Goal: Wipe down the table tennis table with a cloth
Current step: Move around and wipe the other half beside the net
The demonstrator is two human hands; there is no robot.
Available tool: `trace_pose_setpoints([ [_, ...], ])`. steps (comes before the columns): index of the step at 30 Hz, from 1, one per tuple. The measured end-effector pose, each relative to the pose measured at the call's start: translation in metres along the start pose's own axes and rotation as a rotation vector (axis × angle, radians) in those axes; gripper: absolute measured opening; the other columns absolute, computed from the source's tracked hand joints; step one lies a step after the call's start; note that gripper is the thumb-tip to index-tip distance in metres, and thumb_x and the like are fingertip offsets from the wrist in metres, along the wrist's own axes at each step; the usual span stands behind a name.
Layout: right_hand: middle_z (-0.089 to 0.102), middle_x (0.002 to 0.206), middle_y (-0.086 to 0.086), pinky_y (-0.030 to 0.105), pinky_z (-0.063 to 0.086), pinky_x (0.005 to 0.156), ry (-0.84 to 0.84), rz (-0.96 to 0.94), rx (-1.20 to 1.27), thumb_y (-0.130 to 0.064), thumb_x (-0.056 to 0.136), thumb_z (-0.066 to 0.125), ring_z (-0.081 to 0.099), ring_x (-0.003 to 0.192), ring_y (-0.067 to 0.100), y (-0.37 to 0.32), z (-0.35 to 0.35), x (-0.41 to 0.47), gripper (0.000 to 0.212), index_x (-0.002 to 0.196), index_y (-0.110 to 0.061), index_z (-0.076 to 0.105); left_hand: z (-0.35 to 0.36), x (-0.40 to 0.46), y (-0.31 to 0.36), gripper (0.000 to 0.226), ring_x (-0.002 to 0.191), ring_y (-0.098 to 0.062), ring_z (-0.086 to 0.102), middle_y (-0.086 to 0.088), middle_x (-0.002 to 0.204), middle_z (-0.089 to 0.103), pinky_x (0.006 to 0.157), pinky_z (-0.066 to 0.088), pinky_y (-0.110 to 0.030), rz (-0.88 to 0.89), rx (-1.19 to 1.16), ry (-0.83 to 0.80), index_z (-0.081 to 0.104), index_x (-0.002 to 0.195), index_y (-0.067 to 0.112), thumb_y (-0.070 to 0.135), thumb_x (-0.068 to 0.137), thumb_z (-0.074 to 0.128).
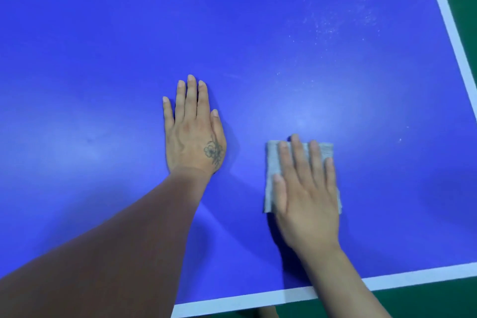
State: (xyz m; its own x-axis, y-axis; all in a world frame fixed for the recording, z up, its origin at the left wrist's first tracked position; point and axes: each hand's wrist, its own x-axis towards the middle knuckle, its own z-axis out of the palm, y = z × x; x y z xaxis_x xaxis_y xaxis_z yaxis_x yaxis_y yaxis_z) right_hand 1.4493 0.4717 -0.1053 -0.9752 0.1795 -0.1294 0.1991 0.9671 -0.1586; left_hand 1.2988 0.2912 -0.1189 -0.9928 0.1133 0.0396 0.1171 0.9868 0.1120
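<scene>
Blue table tennis table (103, 33) under me: my right hand (307, 196) presses flat, fingers straight, on the soft, light grey cloth (273, 162), best held under the palm, while my left hand (193, 131) rests flat and empty just left of the cloth.

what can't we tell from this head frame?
- Cloth: mostly covered by the right hand; full shape hidden.
- Right hand: motion-blurred, edges soft.
- White specks: too small to identify.
- Table: cut off by the frame's left and top edges.
- Under the left hand: surface hidden.
</scene>
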Motion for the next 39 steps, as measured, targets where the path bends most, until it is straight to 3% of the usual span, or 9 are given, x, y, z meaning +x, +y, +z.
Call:
trace_pose_setpoints([
  [4,0.01,0.179,-0.002,0.054,0.008,0.132,0.012,0.154,0.008,-0.038,0.111,0.02,0.004,0.165,0.026,0.04,-0.012,0.049,0.062,0.17,-0.022,0.018,0.001,0.001,0.001,0.065,0.167,-0.024,0.006,-0.007,0.18,0.014,0.134,0.01,-0.054,-0.005,0.002,-0.009,0.022,0.17,0.009,0.035,0.111,0.016],
  [8,0.007,0.179,0.0,0.055,0.002,0.132,0.076,0.22,0.074,-0.04,0.112,0.015,-0.001,0.165,0.027,0.029,-0.018,0.127,0.062,0.171,-0.019,0.016,0.001,0.001,0.001,0.063,0.167,-0.025,0.008,-0.008,0.179,0.017,0.134,0.012,-0.055,-0.004,-0.024,0.001,0.025,0.169,0.008,0.033,0.111,0.021],
  [12,0.01,0.179,0.0,0.056,0.003,0.132,0.081,0.013,0.077,-0.043,0.112,0.016,0.003,0.165,0.029,-0.024,-0.015,0.19,0.062,0.17,-0.022,0.018,0.003,0.001,0.0,0.064,0.167,-0.026,0.01,-0.009,0.178,0.02,0.134,0.012,-0.055,0.002,-0.038,0.012,0.027,0.168,0.005,0.028,0.108,0.025],
  [16,0.02,0.177,-0.001,0.054,0.008,0.132,0.069,-0.264,0.079,-0.042,0.112,0.026,0.011,0.165,0.028,-0.075,-0.005,0.191,0.06,0.168,-0.023,0.03,0.004,0.002,-0.001,0.065,0.167,-0.027,0.01,-0.011,0.178,0.019,0.134,0.012,-0.056,0.007,-0.056,-0.001,0.028,0.167,0.003,0.025,0.107,0.027],
  [22,0.015,0.178,-0.002,0.055,0.014,0.131,0.008,-0.36,0.039,-0.039,0.114,0.03,0.008,0.165,0.027,-0.035,-0.005,0.107,0.056,0.169,-0.024,0.027,0.004,0.001,-0.004,0.065,0.167,-0.026,0.006,-0.01,0.179,0.016,0.134,0.01,-0.056,0.012,-0.071,-0.031,0.024,0.168,0.003,0.023,0.107,0.028],
  [28,0.02,0.177,-0.001,0.056,0.017,0.131,0.005,-0.14,0.006,-0.039,0.109,0.037,0.015,0.164,0.029,0.041,-0.024,0.081,0.061,0.167,-0.023,0.031,0.003,0.001,-0.002,0.066,0.167,-0.025,0.005,-0.009,0.18,0.014,0.134,0.01,-0.055,0.001,-0.05,-0.048,0.023,0.169,0.004,0.023,0.106,0.023],
  [35,0.013,0.178,0.003,0.057,0.004,0.132,0.114,0.216,0.073,-0.043,0.111,0.018,0.006,0.165,0.032,0.047,-0.034,0.222,0.062,0.169,-0.022,0.022,0.003,0.001,-0.002,0.065,0.167,-0.025,0.004,-0.01,0.179,0.016,0.134,0.011,-0.055,-0.004,-0.052,-0.054,0.023,0.169,0.004,0.023,0.106,0.022],
  [39,0.004,0.179,0.0,0.058,-0.003,0.131,0.074,0.178,0.087,-0.046,0.111,0.015,-0.003,0.165,0.031,0.005,-0.034,0.289,0.063,0.171,-0.026,0.014,0.002,0.001,-0.002,0.065,0.167,-0.025,0.004,-0.009,0.179,0.015,0.135,0.01,-0.054,-0.002,-0.055,-0.047,0.022,0.169,0.004,0.023,0.107,0.022],
])
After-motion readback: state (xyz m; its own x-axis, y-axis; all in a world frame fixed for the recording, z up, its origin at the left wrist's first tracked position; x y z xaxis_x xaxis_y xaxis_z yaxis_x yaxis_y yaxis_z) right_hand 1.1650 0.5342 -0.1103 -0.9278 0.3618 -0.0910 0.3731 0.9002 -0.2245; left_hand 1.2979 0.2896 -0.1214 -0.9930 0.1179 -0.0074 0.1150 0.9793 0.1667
